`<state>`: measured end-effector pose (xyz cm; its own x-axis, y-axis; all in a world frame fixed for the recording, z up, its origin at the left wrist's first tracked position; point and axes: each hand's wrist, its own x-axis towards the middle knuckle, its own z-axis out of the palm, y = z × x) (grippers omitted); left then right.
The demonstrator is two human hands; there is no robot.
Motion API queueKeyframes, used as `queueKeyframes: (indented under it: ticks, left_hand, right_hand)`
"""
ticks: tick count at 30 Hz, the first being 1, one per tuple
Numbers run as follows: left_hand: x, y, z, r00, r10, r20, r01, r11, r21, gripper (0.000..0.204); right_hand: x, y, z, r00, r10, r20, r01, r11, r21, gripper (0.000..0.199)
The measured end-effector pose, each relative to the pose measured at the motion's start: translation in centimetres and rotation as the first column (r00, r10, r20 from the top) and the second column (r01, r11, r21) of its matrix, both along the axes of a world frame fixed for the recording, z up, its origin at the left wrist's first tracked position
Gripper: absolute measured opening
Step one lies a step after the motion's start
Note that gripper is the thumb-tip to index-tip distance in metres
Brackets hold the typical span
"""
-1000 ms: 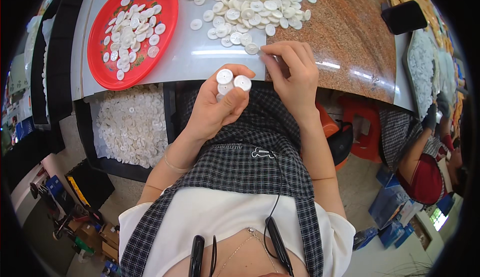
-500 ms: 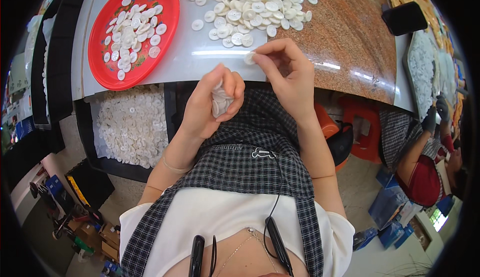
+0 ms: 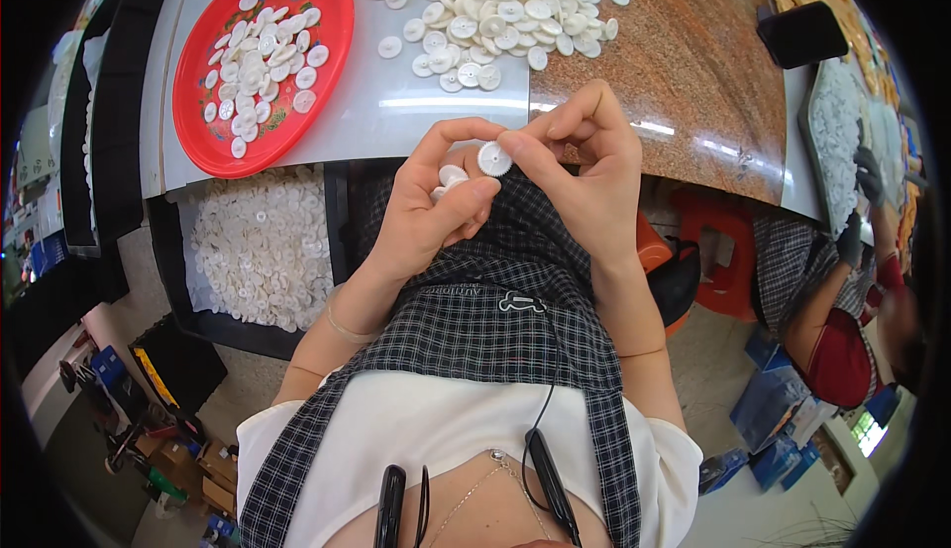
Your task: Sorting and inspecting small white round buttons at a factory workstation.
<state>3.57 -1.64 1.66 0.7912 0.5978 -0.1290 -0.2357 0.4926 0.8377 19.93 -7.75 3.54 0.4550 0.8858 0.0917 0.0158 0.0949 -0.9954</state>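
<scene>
A white plastic gear with a fine toothed edge is pinched in front of me, just off the table's near edge. My right hand grips its right side between thumb and forefinger. The thumb and forefinger of my left hand close about its left side, while several more white gears sit in that palm, partly hidden by the fingers. Beyond my hands, a large heap of gears lies on the table. To the left, a red plate carries many loose gears.
Below the table edge at left, a black bin is full of white gears. A black phone-like slab is at the far right of the brown tabletop. Red stools stand under it; a co-worker's gloved hand is farther right.
My right hand has drawn the gear back from over the table to my left hand. The left fingers, curled round several gears before, have opened out and meet it.
</scene>
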Motion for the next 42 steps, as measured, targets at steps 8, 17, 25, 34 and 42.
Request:
queueKeyframes:
  ticks: [8,17,25,34,42]
  left_hand:
    - [0.1,0.1,0.1,0.996,0.073,-0.050,-0.069,0.995,0.071,0.035]
    - [-5.1,9.3,3.5,0.618,0.786,0.023,-0.674,0.515,0.530,0.034]
    - [-7.7,14.1,2.0,0.259,0.964,0.064,0.018,-0.071,0.997,0.037]
    - [-1.2,4.8,1.0,0.776,0.629,-0.047,-0.192,0.306,0.932,0.019]
    - [2.0,-0.1,0.1,0.920,0.355,-0.166,-0.140,0.693,0.707,0.018]
  right_hand:
    - [0.0,0.7,-0.5,0.996,0.044,-0.082,-0.043,0.999,0.020,0.017]
    - [0.8,1.3,-2.2,0.877,-0.108,0.469,0.124,0.992,-0.005,0.011]
    - [1.3,3.4,-2.8,0.685,-0.144,0.714,0.114,0.989,0.090,0.019]
    - [1.6,4.0,-2.3,0.614,-0.140,0.777,0.109,0.990,0.092,0.018]
    - [2.9,2.8,-3.3,0.666,-0.154,0.730,0.135,0.987,0.085,0.019]
